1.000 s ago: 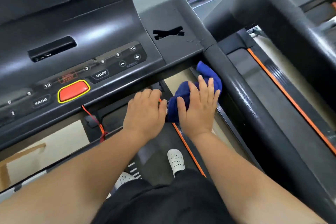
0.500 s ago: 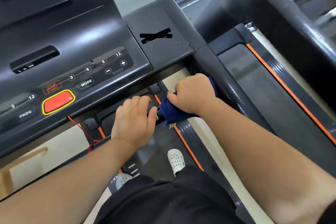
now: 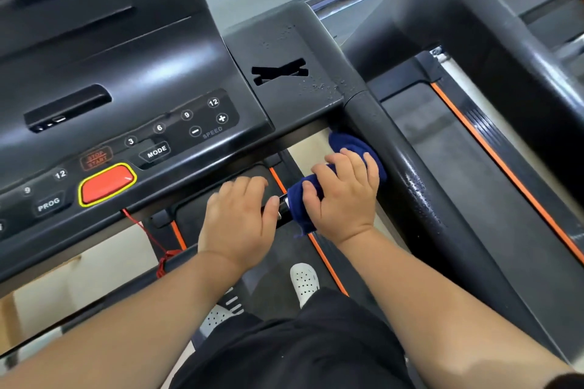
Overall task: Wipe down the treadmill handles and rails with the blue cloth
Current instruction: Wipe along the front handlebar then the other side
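Below the near edge of the treadmill console (image 3: 132, 79), I see both hands on a short horizontal handle bar (image 3: 282, 210). My left hand (image 3: 237, 221) is clenched around the bar, fingers curled over its far side and thumb pointing right along it. A short black and silver section of the bar shows between the two hands.

My right hand (image 3: 344, 199) is just to the right of that gap. Its grip is clenched on the blue cloth (image 3: 354, 145), which is bunched around the bar. Part of the cloth protrudes from the far side of the hand and touches the inner face of the right side rail (image 3: 420, 186). Another fold hangs at the near left side of the hand, beside the thumb.

The right side rail runs diagonally from the console corner toward the near right. Small droplets are visible on its upper face and on the console corner panel (image 3: 294, 50).

On the console, a red button (image 3: 106, 184) with a yellow border sits left of the hands, with MODE and PROG keys beside it. A red cord (image 3: 151, 240) hangs below the button.

A white perforated shoe (image 3: 304, 282) stands on the belt (image 3: 268, 281) between my forearms, next to an orange stripe (image 3: 325, 265).
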